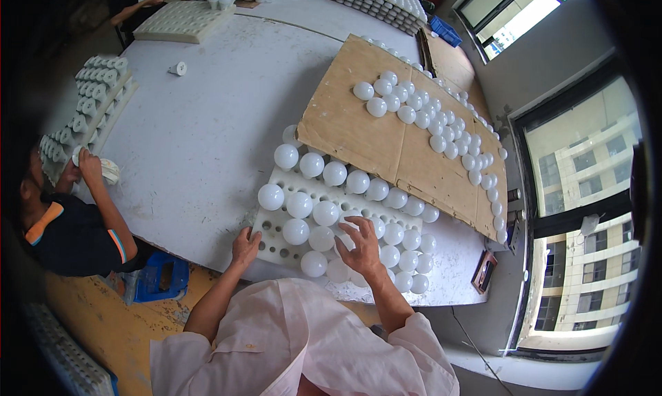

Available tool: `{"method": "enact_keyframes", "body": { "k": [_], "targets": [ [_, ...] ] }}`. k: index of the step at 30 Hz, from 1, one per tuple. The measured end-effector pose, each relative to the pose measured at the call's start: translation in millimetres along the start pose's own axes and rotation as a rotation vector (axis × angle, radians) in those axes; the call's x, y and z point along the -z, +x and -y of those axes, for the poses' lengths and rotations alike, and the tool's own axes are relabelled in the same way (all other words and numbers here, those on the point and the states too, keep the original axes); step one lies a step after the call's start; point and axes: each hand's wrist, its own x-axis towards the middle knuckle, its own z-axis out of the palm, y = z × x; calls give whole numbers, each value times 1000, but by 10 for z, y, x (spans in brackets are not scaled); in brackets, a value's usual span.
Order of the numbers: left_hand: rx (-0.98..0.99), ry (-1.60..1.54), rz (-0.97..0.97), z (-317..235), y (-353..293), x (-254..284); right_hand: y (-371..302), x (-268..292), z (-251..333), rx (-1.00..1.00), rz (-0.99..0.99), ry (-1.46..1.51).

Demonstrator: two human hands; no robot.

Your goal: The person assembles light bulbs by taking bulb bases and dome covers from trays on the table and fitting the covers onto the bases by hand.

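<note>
In front of me lies a white foam tray [267,225] with rows of round holes; white bulb globes [299,205] stand in many of them. My right hand [361,248] is above the tray's middle, its thumb and fingers curved round a white globe [347,240] that they partly cover. Whether that globe is seated or lifted I cannot tell. At the tray's left corner is my left hand [245,250], thumb and fingers apart, with no globe in it. Bare holes show along the tray's left side and between its rows.
Beyond the tray, a brown cardboard sheet [345,113] carries many loose globes [407,114]. To the left, a co-worker's hands [88,167] handle a white part beside stacked trays [103,113]. One white cone-shaped part [178,69] lies on the table [207,120]. A blue stool [163,277] stands below.
</note>
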Motion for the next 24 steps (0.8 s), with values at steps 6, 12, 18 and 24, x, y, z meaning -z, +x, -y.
{"method": "enact_keyframes", "body": {
  "k": [6,12,18,24],
  "targets": [
    [-16,100,-17,-315,78,-73,403,214,-460,-91,-121,-45],
    [40,327,-12,-327,280,-182,994,282,-1114,-103,-187,-61],
    [-71,394,-158,-227,240,-276,1793,443,-2113,-280,-212,-46],
    [-75,481,-226,-314,189,-327,2584,729,-3192,-491,-233,-260]
  ]
}}
